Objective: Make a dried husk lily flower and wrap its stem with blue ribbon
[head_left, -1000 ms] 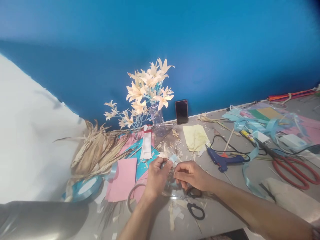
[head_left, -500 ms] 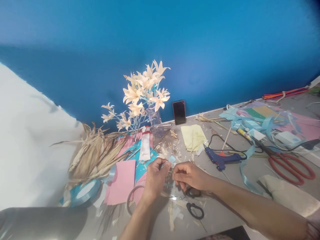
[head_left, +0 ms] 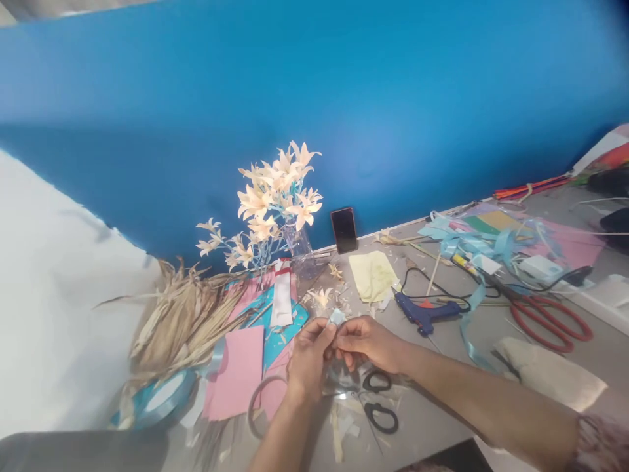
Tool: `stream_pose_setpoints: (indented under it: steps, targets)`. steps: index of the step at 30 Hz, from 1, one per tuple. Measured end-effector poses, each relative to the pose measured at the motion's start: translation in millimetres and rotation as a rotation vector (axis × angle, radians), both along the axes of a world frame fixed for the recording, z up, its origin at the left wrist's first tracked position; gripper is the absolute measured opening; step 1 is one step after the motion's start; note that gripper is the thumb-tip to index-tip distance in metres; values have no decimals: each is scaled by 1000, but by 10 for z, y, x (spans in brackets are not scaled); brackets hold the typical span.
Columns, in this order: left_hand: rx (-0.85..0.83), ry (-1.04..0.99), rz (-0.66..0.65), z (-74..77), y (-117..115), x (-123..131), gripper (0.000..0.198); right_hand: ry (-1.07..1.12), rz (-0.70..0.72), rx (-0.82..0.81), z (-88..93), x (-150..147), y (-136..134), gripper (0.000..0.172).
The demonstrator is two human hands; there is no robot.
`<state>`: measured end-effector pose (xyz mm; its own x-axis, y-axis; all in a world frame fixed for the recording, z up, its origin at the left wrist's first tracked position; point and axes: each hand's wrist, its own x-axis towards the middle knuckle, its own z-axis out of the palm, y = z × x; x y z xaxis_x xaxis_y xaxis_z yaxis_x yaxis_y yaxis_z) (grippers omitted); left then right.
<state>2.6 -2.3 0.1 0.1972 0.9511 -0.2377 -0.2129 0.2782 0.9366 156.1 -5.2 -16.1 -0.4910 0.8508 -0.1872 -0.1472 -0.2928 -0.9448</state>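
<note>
My left hand [head_left: 309, 359] is closed in a pinch on a small pale blue piece [head_left: 337, 317], which looks like ribbon or paper and sticks up above the thumb. Right beside it, the fingers of my right hand [head_left: 371, 342] are bent and pressed together against the left fingertips; what they grip is hidden. Under the hands lie small scissors [head_left: 381, 419] with black handles, their blades partly covered. A cream lily-shaped flower [head_left: 322, 298] rests just beyond the fingertips among pale scraps.
A clear vase [head_left: 301, 252] of cream flowers stands by the blue wall. Dried husks [head_left: 181, 321], pink paper [head_left: 238, 373] and a blue ribbon roll [head_left: 170, 400] lie left. On the right are a glue gun [head_left: 425, 311] and red-handled scissors [head_left: 550, 321]. A phone [head_left: 344, 231] leans at the back.
My right hand has moved left, so its fingertips now meet those of my left hand at the pale blue piece. The camera view has shifted slightly.
</note>
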Motion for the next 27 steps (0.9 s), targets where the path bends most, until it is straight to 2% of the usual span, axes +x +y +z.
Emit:
stream_pose_setpoints:
  steps: [2, 4, 5, 7, 8, 10, 12, 15, 18, 21, 24, 27]
  targets:
    - [-16, -13, 18, 2, 10, -8, 41, -282, 55, 169, 214, 87, -16, 33]
    - [-10, -2, 24, 16, 24, -26, 41, -716, 86, 511, 466, 276, -46, 24]
    - [-6, -2, 26, 26, 31, -36, 42, -951, 44, 647, 575, 410, -65, 24]
    - [-10, -20, 33, 42, 46, -52, 42, -1290, 6, 719, 702, 739, -110, 21]
    - [-16, -28, 37, 44, 52, -56, 42, -1382, 24, 728, 707, 919, -134, 19]
    - [-26, -35, 42, 37, 62, -54, 42, -1504, 4, 715, 609, 1267, -180, 12]
    - [-36, -37, 46, 18, 73, -34, 42, -1602, 7, 706, 426, 1549, -205, 23]
    - [-63, -39, 43, -5, 95, 20, 43, -1609, 3, 753, 177, 1785, -199, 30]
    - [-74, -22, 42, -2, 117, 68, 45, -1483, 5, 801, 80, 1848, -152, 35]
    - [-61, 22, 58, 17, 136, 85, 44, -1359, -38, 816, 82, 1849, -51, 28]
    - [-60, 78, 49, 77, 152, 93, 39, -1285, -83, 816, 135, 1878, 43, 28]
    - [-67, 128, 49, 193, 135, 131, 40, -1143, -190, 860, 240, 2050, -134, 27]
